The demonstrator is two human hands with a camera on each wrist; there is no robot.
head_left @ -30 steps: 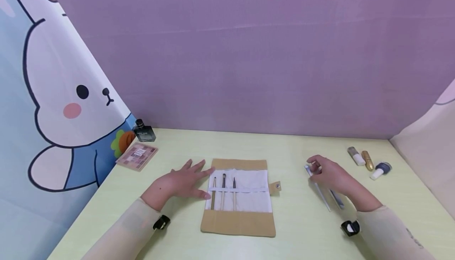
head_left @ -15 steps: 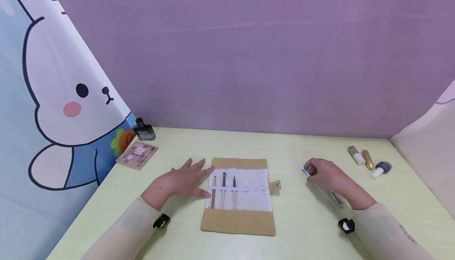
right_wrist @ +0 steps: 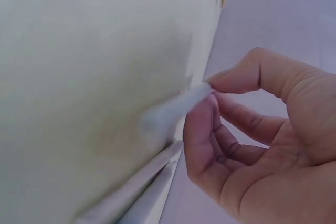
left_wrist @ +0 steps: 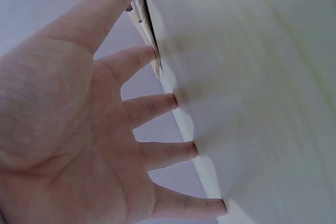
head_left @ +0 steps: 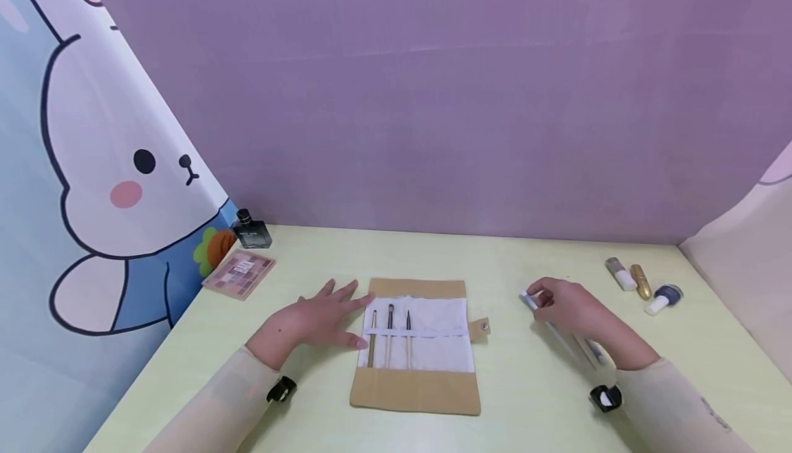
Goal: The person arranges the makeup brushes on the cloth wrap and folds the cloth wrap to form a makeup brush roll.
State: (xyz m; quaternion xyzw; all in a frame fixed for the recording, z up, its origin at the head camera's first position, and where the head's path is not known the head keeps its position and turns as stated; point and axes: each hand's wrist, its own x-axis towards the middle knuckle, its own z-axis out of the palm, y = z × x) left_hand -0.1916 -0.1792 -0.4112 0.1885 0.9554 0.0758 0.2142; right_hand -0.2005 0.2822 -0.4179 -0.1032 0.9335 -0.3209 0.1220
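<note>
A tan brush roll [head_left: 416,394] lies unrolled at the table's middle, its white inner panel [head_left: 439,343] holding three thin brushes [head_left: 390,335] under a strap. My left hand [head_left: 315,319] lies flat, fingers spread, on the table at the roll's left edge; its fingertips [left_wrist: 178,100] press the surface. My right hand [head_left: 566,307], right of the roll, pinches the end of a long white brush [head_left: 559,335] between thumb and fingers [right_wrist: 202,124]. Two more pale handles [right_wrist: 142,190] lie under that hand on the table.
A pink eyeshadow palette [head_left: 238,273] and a dark perfume bottle [head_left: 250,230] sit at the back left by the bunny curtain. Three small bottles [head_left: 643,282] stand at the back right. A purple wall closes the far edge.
My right hand closed its fingers on the white brush end and shifted slightly left, towards the roll. The left hand stayed put.
</note>
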